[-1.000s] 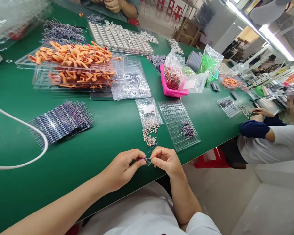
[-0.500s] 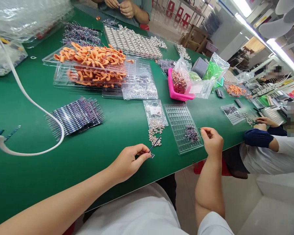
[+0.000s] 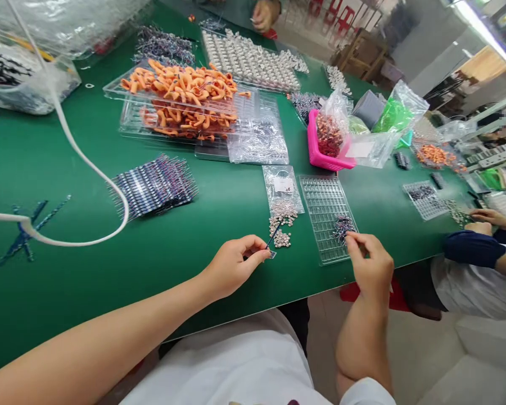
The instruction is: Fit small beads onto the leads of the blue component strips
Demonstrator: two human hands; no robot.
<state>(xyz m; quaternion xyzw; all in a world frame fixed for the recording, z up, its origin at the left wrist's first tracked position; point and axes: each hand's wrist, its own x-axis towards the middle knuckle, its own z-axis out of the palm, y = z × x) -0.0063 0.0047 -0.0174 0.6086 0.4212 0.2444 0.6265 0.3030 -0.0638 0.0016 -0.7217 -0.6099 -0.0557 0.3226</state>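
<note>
My left hand [image 3: 236, 269] pinches a thin dark strip [image 3: 275, 235] that slants up and away from the fingertips. A small flat pale-and-dark end [image 3: 272, 255] shows below the fingers. Just beyond lies a heap of small round whitish parts [image 3: 282, 238], spilling from a clear plastic bag [image 3: 283, 188] with a white label. My right hand [image 3: 370, 263] has thumb and finger closed at the right edge of a clear compartment tray [image 3: 320, 208]. A pile of small dark wired parts [image 3: 343, 226] lies on that tray, beside the fingertips. Whatever they grip is too small to make out.
A bundle of banded dark parts [image 3: 154, 185] lies left, near a white cable [image 3: 90, 243]. Behind are stacked trays of orange curved pieces [image 3: 185, 84] and a pink basket [image 3: 326, 162]. Another person's sleeve [image 3: 468, 250] is at right; a person's hand [image 3: 265, 15] is across the table.
The view has turned, so the table things sit further right. My right hand has moved close to the wired pile; the thin piece that stuck out of its fingers no longer shows clearly.
</note>
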